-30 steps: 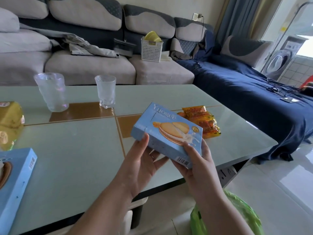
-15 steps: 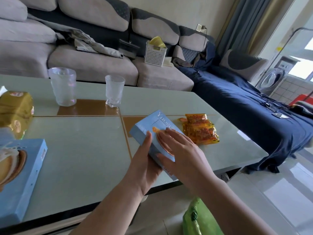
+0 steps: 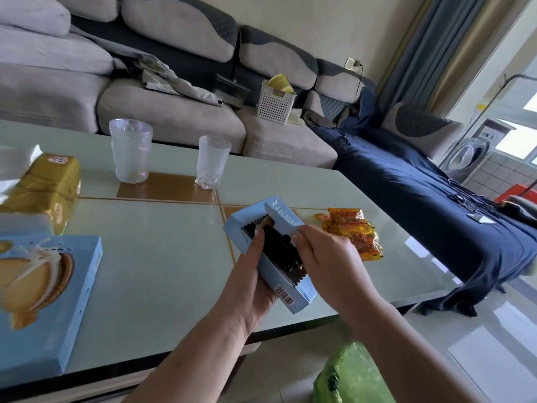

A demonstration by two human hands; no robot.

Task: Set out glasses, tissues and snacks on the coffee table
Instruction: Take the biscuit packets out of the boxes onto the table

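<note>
A light blue biscuit box [image 3: 286,223] lies at the front right of the coffee table [image 3: 162,266], its top torn open to show a dark tray inside. My left hand [image 3: 251,282] grips the box from the near left side, thumb on its edge. My right hand [image 3: 325,257] pinches the torn lid flap on the right. Just right of the box lie orange snack packets [image 3: 353,232]. Two clear glasses, one large [image 3: 130,154] and one small [image 3: 212,161], stand at the back. A yellow tissue pack [image 3: 46,184] sits far left, and a second blue biscuit box [image 3: 43,301] lies at front left.
A grey sofa [image 3: 174,123] runs behind the table, with a white basket [image 3: 274,104] on it. A dark blue cover [image 3: 421,196] drapes the chaise on the right. A green plastic bag [image 3: 348,376] sits on the floor below the table's near edge.
The box came down from mid-air onto the table. My right hand went over its top and tore the lid open, baring the dark tray. The view shifted left.
</note>
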